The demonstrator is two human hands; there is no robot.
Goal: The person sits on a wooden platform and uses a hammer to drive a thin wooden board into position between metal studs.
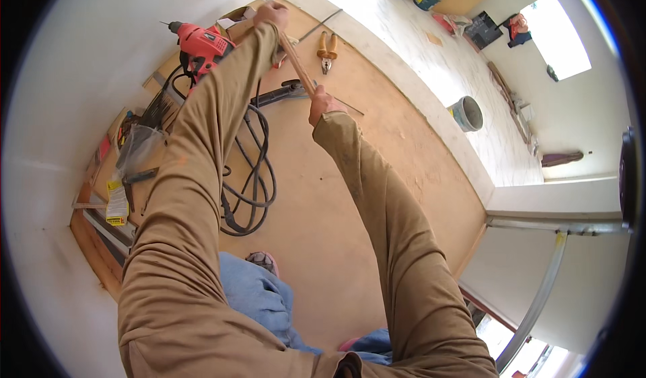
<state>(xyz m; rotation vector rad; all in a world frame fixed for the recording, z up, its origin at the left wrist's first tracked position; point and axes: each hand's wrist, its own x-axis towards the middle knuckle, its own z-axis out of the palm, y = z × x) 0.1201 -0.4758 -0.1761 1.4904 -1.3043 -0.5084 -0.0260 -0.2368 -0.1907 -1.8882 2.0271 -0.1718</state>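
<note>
My left hand [272,16] is closed at the far end of a slim wooden strip [298,65], close to the white wall. Around the strip's nearer end my right hand [325,105] is closed, so the strip slants between both hands. A red corded drill [204,45] lies left of my left forearm, its bit towards the wall. Just beyond my right hand are combination pliers [327,54] with orange handles. A dark, long-bodied power tool [280,93], perhaps an angle grinder, rests beside the strip's lower part. A thin rod [351,106] shows past my right hand.
Looped black cable [265,176] lies on the wooden board floor [323,216]. At left, a clear plastic bag [141,148] sits among tools near a yellow-labelled packet [116,204]. Beyond the board's pale edge [404,88], a bucket [467,114] stands on the marble-look floor [404,40].
</note>
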